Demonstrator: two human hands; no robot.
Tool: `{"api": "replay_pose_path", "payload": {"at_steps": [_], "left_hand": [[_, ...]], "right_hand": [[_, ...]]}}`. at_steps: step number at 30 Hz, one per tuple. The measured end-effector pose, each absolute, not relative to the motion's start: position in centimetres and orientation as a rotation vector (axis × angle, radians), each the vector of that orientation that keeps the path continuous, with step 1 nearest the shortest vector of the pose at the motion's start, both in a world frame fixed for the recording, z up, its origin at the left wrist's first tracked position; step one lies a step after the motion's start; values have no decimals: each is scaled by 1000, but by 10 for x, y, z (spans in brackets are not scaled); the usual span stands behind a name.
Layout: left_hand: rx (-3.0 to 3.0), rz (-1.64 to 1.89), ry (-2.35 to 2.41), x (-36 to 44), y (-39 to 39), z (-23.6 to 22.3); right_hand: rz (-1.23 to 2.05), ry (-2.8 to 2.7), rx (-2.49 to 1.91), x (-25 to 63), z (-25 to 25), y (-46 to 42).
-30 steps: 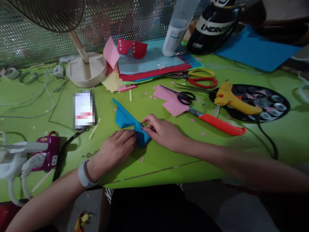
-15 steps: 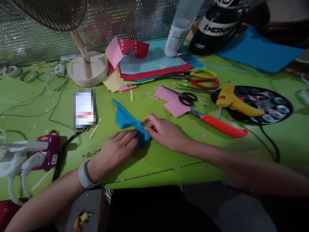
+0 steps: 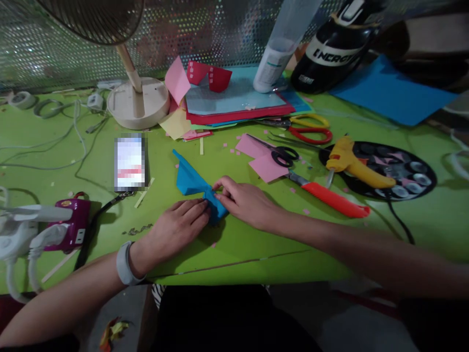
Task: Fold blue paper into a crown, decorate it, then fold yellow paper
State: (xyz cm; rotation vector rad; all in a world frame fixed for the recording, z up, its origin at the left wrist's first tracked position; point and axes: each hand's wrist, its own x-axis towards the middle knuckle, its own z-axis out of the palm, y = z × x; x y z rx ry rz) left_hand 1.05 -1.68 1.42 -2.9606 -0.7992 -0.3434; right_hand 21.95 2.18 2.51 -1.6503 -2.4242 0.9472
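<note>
A folded piece of blue paper (image 3: 192, 178) lies on the green table, its narrow tip pointing to the upper left. My left hand (image 3: 183, 222) presses on its near side, fingers together with their tips on the paper. At the paper's right side my right hand (image 3: 244, 200) pinches a fold between thumb and bent forefinger. The fingertips cover part of the folds there. Right of my right hand lie pink paper squares (image 3: 269, 167), black-handled scissors (image 3: 285, 156) and a cutter with a red-orange handle (image 3: 335, 199).
Behind are a fan base (image 3: 139, 105), a stack of coloured paper (image 3: 234, 100), a plastic bottle (image 3: 273, 66) and a black bottle (image 3: 318, 58). A yellow glue gun (image 3: 361, 164) rests on a black tray (image 3: 414, 190). Left are a phone (image 3: 130, 164) and a purple power strip (image 3: 75, 222).
The camera view has shifted slightly. Both hands stay on the blue paper in nearly the same place, with only slight movement of the right fingers at the fold.
</note>
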Motion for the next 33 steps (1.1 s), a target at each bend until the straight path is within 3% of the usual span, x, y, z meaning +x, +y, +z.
{"api": "replay_pose_path", "payload": {"at_steps": [13,33], "left_hand": [[-2988,-375,-932,14,-19,12],[-3014,-394,-948,3,-11,18]], "right_hand": [[792,-2475,-1574,220,11,18],[1369,-1991,-1442,225,12,5]]}}
